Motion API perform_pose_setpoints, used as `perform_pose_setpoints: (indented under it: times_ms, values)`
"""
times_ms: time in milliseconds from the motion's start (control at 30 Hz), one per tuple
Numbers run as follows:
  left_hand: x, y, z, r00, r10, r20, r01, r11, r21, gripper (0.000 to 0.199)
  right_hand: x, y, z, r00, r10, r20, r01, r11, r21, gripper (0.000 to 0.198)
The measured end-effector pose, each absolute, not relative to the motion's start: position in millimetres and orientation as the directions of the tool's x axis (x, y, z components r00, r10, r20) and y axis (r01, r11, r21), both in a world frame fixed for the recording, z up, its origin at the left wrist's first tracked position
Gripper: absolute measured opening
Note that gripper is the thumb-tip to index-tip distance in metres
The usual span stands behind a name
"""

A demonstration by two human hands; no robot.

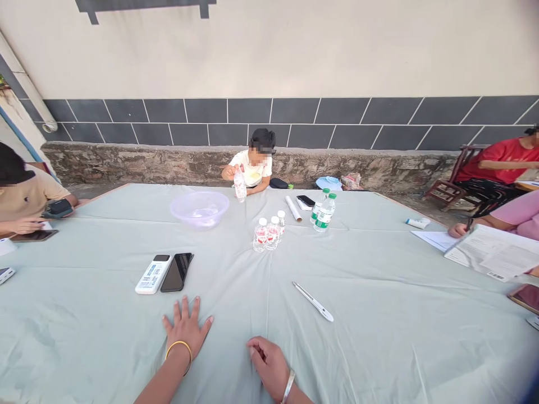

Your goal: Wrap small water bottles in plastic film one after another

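Note:
My left hand (185,327) lies palm down on the grey-green tablecloth (236,297), fingers spread, a gold bangle at the wrist. Just beyond its fingertips are a black smartphone (177,272) and a white power bank (154,274), side by side. My right hand (269,359) rests on the cloth with its fingers curled in, and I see nothing held in it. A silver bracelet circles that wrist. Up and to the right of this hand lies a white pen (313,302), apart from it.
Mid-table stand three small bottles (272,231); two green-capped bottles (324,211) are farther right, near a paper roll (293,208). A purple basin (199,210) sits left. Opposite, a person (252,168) holds a bottle (240,184). Other people sit left and right, with papers (492,249) at right.

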State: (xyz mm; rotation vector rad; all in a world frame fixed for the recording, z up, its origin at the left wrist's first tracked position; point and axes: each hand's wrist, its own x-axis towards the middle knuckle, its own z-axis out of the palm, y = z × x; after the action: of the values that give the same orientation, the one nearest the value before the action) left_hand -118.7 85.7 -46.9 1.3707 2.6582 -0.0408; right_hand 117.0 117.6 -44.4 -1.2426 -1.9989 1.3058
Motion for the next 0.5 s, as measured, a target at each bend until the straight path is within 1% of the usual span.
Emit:
perform_pose_setpoints:
  times_ms: [167, 233, 300, 367, 433, 500]
  values:
    - [-119.0, 85.4, -47.1, -0.565, 0.811, -0.148, 0.815, 0.577, 0.053, 0.075, 114.8, 122.5, -37.9, -0.49, 0.832, -0.259, 0.377, -0.066, -0.924, 0.016]
    - [-118.1, 85.3, -45.6, -0.567, 0.81, -0.152, 0.814, 0.579, 0.048, 0.075, 109.5, 130.0, -29.2, -0.506, 0.808, -0.302, 0.356, -0.123, -0.926, 0.015]
    - [-117.0, 85.3, -43.3, -0.567, 0.809, -0.153, 0.814, 0.579, 0.042, 0.074, 97.3, 143.6, -18.7, -0.528, 0.8, -0.285, 0.336, -0.112, -0.935, 0.016]
    - [-115.9, 85.3, -41.2, -0.568, 0.808, -0.157, 0.814, 0.579, 0.034, 0.074, 76.6, 164.5, -10.5, -0.534, 0.812, -0.237, 0.331, -0.058, -0.942, 0.018]
    - [-115.3, 85.3, -39.8, -0.567, 0.807, -0.165, 0.816, 0.578, 0.025, 0.074, 48.6, 193.1, -7.8, -0.486, 0.853, -0.19, 0.351, -0.009, -0.936, 0.022]
    - [-115.2, 85.0, -39.5, -0.563, 0.808, -0.173, 0.819, 0.574, 0.016, 0.074, 16.5, 228.7, -10.4, -0.396, 0.906, -0.148, 0.382, 0.016, -0.924, 0.028]
